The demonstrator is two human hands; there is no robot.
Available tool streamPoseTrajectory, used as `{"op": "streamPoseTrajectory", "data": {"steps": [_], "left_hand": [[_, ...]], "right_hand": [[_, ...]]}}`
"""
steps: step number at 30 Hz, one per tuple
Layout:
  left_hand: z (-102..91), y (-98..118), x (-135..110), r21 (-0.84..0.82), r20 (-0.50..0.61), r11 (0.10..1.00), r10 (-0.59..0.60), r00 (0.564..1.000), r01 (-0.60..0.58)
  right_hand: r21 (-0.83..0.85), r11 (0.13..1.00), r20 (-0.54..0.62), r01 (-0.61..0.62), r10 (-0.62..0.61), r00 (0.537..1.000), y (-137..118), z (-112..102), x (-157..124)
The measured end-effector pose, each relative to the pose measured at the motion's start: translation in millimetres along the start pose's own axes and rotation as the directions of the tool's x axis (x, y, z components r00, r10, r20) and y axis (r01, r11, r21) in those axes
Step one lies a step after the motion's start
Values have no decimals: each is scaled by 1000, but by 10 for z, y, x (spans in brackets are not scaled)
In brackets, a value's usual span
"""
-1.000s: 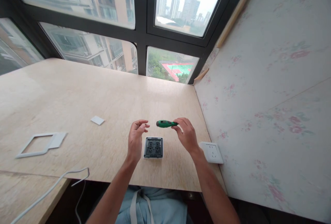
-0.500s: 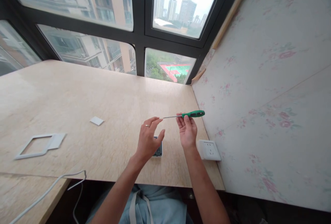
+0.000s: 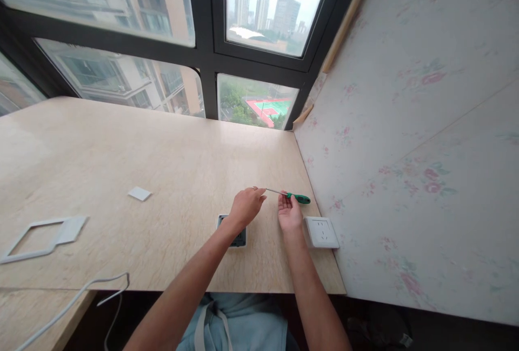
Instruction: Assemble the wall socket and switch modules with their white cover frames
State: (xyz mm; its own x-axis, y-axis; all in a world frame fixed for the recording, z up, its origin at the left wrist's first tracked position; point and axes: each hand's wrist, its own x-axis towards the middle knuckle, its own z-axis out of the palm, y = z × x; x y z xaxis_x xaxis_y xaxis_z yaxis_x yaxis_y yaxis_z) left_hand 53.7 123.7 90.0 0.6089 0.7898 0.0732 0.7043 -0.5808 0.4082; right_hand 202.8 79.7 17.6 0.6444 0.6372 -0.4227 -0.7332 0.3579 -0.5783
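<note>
My right hand (image 3: 290, 214) is closed around a screwdriver (image 3: 299, 198) with a green and black handle. Its thin metal shaft points left, toward my left hand (image 3: 248, 207). The fingers of my left hand are drawn together at the shaft's tip; whatever they pinch there is too small or hidden to make out. Below my left wrist, a dark-backed switch or socket module (image 3: 240, 238) with a white rim lies on the countertop, partly covered by my forearm.
A white wall socket (image 3: 322, 232) sits by the right wall, close to my right wrist. On the countertop (image 3: 170, 243) lie a small white plate (image 3: 140, 193) and a white frame (image 3: 30, 256). A white cable (image 3: 81, 292) crosses the front left edge. Windows stand behind.
My left hand has turned, and its fingers have closed at the screwdriver's tip. The screwdriver has come lower, its handle now tilting down to the right. The view has shifted slightly.
</note>
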Motion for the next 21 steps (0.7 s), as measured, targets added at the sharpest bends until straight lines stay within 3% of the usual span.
{"op": "streamPoseTrajectory", "data": {"steps": [3,9,14,21], "left_hand": [[60,27,65,8,44,1000,-19,999,19],[117,5,125,-42,-33,997,-64,997,62],[166,-15,217,-18,100,998,65,993,-63],[238,-4,336,12,146,997,68,987,-71]], "right_hand": [[0,1000,-11,-2,2,1000,-19,-60,41],[2,999,-25,-43,43,999,-29,-75,23],[-26,997,-11,-77,77,997,-62,-82,-40],[-100,991,27,-91,94,995,-143,-172,-310]]}}
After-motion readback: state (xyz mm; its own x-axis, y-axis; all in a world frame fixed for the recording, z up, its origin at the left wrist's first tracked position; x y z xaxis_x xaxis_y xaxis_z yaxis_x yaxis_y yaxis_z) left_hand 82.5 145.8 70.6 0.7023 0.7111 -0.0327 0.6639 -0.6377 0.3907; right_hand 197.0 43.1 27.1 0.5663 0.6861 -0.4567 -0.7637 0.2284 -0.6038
